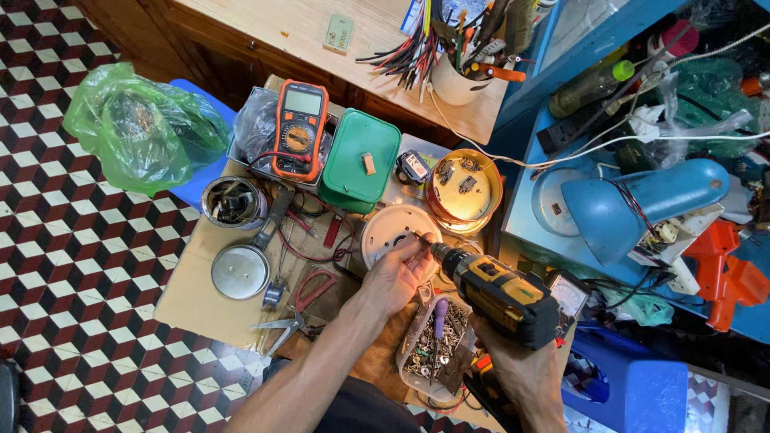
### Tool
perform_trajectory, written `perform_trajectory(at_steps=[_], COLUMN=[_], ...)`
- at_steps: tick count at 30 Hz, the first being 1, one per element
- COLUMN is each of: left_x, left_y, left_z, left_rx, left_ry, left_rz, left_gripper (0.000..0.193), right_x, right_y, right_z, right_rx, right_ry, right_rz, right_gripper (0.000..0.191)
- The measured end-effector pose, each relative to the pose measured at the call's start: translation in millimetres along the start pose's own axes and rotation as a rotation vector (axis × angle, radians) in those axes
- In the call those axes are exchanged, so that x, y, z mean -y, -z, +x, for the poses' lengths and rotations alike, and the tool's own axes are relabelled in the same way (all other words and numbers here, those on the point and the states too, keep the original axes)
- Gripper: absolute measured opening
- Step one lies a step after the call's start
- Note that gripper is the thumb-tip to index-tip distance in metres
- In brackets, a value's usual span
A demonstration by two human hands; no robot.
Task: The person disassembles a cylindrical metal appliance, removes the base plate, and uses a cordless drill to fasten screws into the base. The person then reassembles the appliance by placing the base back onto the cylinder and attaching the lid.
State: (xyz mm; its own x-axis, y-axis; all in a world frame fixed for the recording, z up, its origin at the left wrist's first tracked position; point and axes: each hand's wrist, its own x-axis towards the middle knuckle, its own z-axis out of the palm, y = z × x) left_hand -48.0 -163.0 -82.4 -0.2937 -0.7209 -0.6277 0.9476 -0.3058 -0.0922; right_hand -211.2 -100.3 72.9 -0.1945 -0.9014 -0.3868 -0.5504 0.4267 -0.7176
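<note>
My right hand (521, 365) grips a yellow and black cordless drill (499, 294) whose bit tip points up-left onto a round white plastic device (391, 228) lying on the small work table (192, 301). Resting on the lower right edge of that white device, my left hand (397, 275) has its fingers curled close to the bit tip. Just below the drill sits a clear plastic tub of screws (433, 349) with a purple-handled screwdriver in it.
An orange multimeter (299, 128), green lidded box (361, 159), round yellow tin (464, 188), metal can (233, 200), small pan (242, 269) and red-handled pliers (293, 309) crowd the table. A blue desk lamp (642, 204) and shelf stand right; green plastic bag (140, 128) left.
</note>
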Motion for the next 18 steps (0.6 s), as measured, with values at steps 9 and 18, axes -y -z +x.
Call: perform_trajectory(at_steps=[9, 18], left_x=[-8.3, -14.7], left_y=[4.1, 5.3], left_z=[-4.2, -8.9], left_rx=[0.133, 0.081], left_ry=[-0.067, -0.057], left_rz=[0.031, 0.055], left_gripper=[0.030, 0.033], right_x=[23.3, 63.6], right_y=[-7.4, -4.0], right_z=[9.5, 27.9], right_rx=[0.032, 0.152], right_ry=[0.073, -0.036], right_rz=[-0.194, -0.392], right_gripper=[0.036, 0.039])
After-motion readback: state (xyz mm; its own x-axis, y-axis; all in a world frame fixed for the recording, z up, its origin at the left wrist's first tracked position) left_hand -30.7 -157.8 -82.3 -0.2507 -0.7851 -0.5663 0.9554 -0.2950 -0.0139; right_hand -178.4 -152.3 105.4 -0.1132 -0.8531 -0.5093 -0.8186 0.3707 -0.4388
